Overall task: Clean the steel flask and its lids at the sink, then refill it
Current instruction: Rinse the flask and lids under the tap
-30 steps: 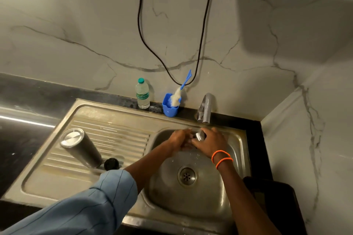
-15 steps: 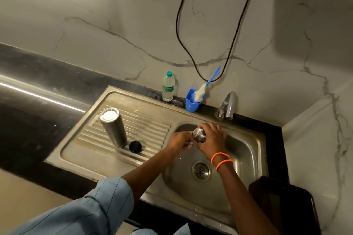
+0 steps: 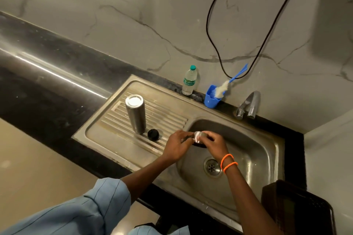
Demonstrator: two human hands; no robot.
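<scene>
The steel flask (image 3: 136,114) stands upside down on the ribbed drainboard (image 3: 164,118), with a small black lid (image 3: 153,134) beside its base. Over the left edge of the sink basin (image 3: 254,150), both hands hold a shiny steel lid (image 3: 198,136). My right hand (image 3: 214,144), with orange bands at the wrist, grips the lid from the right. My left hand (image 3: 176,146) pinches its left side. No water runs from the tap (image 3: 248,106).
A small plastic water bottle (image 3: 189,80) and a blue cup with a bottle brush (image 3: 213,97) stand behind the sink. A black cable (image 3: 215,44) hangs on the marble wall. A dark basket (image 3: 298,210) sits at the right. Black countertop (image 3: 38,74) stretches left.
Both hands with the steel lid have moved away from under the tap toward the basin's left edge near the drainboard. My view has swung left.
</scene>
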